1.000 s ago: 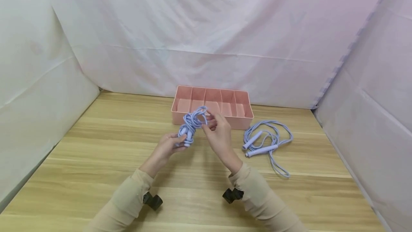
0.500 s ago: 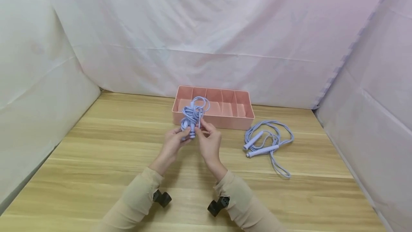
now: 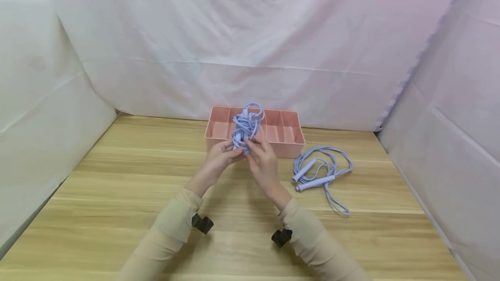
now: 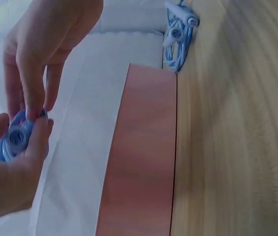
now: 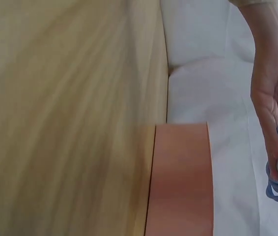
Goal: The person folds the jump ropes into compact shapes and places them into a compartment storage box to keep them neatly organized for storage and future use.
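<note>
Any marking on a round handle end [image 4: 16, 139] is too blurred to be read. A bundled blue skipping rope [image 3: 247, 125] is held up above the wooden table [image 3: 117, 194], before a pink divided box [image 3: 289, 150] as seen from the head. Its lower end is gripped between thumb and fingers by the left hand [image 3: 218, 158]; its lower right side is pinched by the right hand [image 3: 266, 169]. Both grips are narrow. A second rope [image 3: 320, 181] is laid loosely right of the box.
</note>
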Demonstrator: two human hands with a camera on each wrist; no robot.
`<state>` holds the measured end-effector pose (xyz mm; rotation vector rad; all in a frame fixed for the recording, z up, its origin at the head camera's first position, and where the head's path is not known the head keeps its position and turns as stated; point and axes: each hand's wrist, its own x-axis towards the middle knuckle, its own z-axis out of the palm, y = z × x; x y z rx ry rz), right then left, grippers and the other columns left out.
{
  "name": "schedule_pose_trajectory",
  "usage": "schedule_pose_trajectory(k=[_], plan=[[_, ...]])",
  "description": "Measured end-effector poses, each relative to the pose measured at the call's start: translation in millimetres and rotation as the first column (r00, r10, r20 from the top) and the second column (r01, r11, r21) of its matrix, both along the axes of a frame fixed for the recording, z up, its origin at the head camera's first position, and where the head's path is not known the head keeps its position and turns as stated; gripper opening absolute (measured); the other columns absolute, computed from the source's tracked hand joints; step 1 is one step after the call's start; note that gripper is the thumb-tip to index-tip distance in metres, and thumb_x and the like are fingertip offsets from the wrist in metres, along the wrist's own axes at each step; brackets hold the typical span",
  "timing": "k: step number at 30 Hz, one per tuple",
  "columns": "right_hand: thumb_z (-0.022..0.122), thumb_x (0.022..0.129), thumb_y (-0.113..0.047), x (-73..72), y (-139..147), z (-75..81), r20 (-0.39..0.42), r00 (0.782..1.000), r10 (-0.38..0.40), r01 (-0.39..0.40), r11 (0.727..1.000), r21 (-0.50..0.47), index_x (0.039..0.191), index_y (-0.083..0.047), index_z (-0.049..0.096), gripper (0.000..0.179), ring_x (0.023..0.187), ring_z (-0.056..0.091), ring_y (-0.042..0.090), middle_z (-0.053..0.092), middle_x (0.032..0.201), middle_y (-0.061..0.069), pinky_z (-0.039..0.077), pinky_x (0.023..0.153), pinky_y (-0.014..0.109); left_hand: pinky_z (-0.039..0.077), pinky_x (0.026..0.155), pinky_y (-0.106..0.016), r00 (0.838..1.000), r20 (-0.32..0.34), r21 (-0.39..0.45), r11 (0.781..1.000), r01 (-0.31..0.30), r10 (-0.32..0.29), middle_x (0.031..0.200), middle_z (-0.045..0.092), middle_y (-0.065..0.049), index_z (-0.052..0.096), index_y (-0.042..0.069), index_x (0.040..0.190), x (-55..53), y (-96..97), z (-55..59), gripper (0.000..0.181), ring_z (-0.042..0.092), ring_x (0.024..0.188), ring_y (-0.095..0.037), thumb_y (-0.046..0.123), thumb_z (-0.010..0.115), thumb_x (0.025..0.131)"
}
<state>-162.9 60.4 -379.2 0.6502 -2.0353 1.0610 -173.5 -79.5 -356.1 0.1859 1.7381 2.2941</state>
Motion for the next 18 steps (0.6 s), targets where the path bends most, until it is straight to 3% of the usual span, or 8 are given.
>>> schedule_pose_trajectory(k=[4,8,12,14,16,18], plan=[[0.068,0.074,0.008,-18.4,15,4.0,0.023,0.998,0.056,-0.055,0.998,-0.040,0.105,0.009,0.062,0.031,0.101,0.057,0.030,0.058,0.109,0.021,0.048,0.087,0.028,0.039,0.098,-0.035,0.987,-0.039,0.011,0.988,0.156,-0.155,0.135,0.038,-0.026,0.029,-0.011,0.135,-18.7,2.2,1.5,0.046,0.057,0.102,-0.013,-0.005,0.043,0.091],[0.064,0.076,0.010,-41.3,24,3.9,0.114,0.984,0.139,-0.124,0.984,-0.126,0.106,0.014,0.059,0.030,0.103,0.055,0.036,0.055,0.110,0.026,0.050,0.083,0.030,0.034,0.102,-0.041,0.977,-0.091,-0.049,0.981,0.190,-0.194,0.135,0.041,-0.022,0.032,-0.009,0.135,-40.5,9.6,-1.1,0.044,0.050,0.115,-0.024,0.000,0.044,0.093],[0.061,0.079,0.010,-60.7,32,-3.9,0.227,0.959,0.171,-0.127,0.972,-0.196,0.109,0.015,0.057,0.030,0.107,0.052,0.040,0.052,0.116,0.029,0.050,0.083,0.038,0.039,0.097,-0.041,0.984,-0.132,-0.114,0.988,0.103,-0.118,0.124,0.050,-0.026,0.042,-0.012,0.127,-57.2,21.9,-8.3,0.039,0.052,0.113,-0.030,0.003,0.049,0.092],[0.061,0.080,0.009,-66.7,35,-8.4,0.287,0.943,0.170,-0.111,0.971,-0.212,0.110,0.014,0.057,0.031,0.109,0.051,0.039,0.051,0.118,0.028,0.049,0.085,0.038,0.044,0.093,-0.038,0.982,-0.174,-0.199,0.979,0.039,-0.075,0.117,0.054,-0.026,0.048,-0.013,0.121,-62.1,26.9,-11.2,0.035,0.055,0.108,-0.031,0.005,0.052,0.091],[0.061,0.081,0.007,-70.8,38,-12.4,0.330,0.932,0.152,-0.087,0.976,-0.201,0.111,0.013,0.057,0.031,0.109,0.051,0.037,0.051,0.118,0.027,0.049,0.085,0.036,0.050,0.085,-0.034,0.966,-0.254,-0.338,0.940,-0.045,-0.045,0.108,0.059,-0.026,0.055,-0.012,0.113,-65.9,30.6,-13.4,0.031,0.060,0.100,-0.031,0.007,0.056,0.089],[0.062,0.081,0.006,-74.2,40,-15.6,0.347,0.929,0.127,-0.072,0.983,-0.168,0.110,0.012,0.058,0.030,0.109,0.052,0.036,0.051,0.118,0.026,0.049,0.085,0.034,0.053,0.075,-0.030,0.935,-0.354,-0.492,0.857,-0.151,-0.039,0.098,0.064,-0.024,0.062,-0.010,0.102,-69.0,32.7,-14.6,0.026,0.064,0.091,-0.028,0.011,0.060,0.087]])
